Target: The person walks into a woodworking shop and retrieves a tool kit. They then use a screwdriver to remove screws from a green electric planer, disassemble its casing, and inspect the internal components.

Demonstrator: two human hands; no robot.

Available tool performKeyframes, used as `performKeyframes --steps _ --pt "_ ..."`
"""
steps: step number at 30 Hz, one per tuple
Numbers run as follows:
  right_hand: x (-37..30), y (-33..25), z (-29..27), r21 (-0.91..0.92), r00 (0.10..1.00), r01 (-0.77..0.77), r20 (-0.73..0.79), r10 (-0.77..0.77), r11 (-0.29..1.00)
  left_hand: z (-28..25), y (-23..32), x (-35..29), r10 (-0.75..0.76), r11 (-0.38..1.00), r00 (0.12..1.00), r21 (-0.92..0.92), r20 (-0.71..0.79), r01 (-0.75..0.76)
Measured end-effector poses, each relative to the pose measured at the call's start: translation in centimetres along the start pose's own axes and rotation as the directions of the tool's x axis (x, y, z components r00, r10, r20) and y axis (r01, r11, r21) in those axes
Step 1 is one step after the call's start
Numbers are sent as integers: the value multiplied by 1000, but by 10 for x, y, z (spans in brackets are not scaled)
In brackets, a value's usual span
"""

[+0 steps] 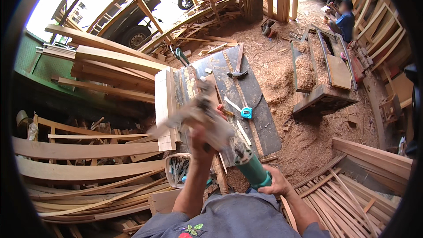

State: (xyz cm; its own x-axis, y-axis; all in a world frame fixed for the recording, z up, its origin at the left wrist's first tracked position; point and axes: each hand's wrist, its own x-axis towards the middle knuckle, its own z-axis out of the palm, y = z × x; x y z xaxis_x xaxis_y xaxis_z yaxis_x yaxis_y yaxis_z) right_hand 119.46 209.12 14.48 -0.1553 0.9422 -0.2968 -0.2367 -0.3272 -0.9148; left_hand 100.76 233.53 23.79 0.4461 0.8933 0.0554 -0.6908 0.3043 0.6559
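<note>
A corded-style power tool with a green cylindrical body (253, 169) lies across the front of the workbench; its metal head is smeared by motion, so its exact kind cannot be told. My right hand (275, 183) is closed round the rear end of the body. At the head end my left hand (200, 139) is closed on the tool, its fingers partly blurred. Beyond it on the dark bench top (266, 134) are a turquoise tape measure (246, 113) and a claw hammer (239, 68). Pale boards (165, 114) line the bench's left edge.
A bin of hand tools (178, 169) stands left of my left forearm. Stacked curved timber (88, 150) fills the left side, and more strips (330, 198) lie at lower right. Beyond shavings (282, 72) stands a sawdust-covered machine (324, 94); another person (346, 22) sits far right.
</note>
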Motion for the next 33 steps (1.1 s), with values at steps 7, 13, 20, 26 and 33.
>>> performKeyframes --steps 7,13,20,26,33 --pt "-35 66 -31 16 959 -149 -242 148 989 -90 104 128 517 502 848 762 115 -410" --pt "-5 72 -52 370 914 -76 -346 213 926 -170 -75 180 -47 798 873 508 -485 325" --pt "28 91 -71 236 846 -30 -512 150 971 -231 -183 236 62 289 745 727 -664 623" --pt "88 142 -81 121 755 -183 -618 218 976 -208 -150 187 229 46 815 842 -533 538" --pt "148 178 -82 -499 737 -408 -674 -46 765 -118 -19 -94 -195 157 920 915 -340 372"
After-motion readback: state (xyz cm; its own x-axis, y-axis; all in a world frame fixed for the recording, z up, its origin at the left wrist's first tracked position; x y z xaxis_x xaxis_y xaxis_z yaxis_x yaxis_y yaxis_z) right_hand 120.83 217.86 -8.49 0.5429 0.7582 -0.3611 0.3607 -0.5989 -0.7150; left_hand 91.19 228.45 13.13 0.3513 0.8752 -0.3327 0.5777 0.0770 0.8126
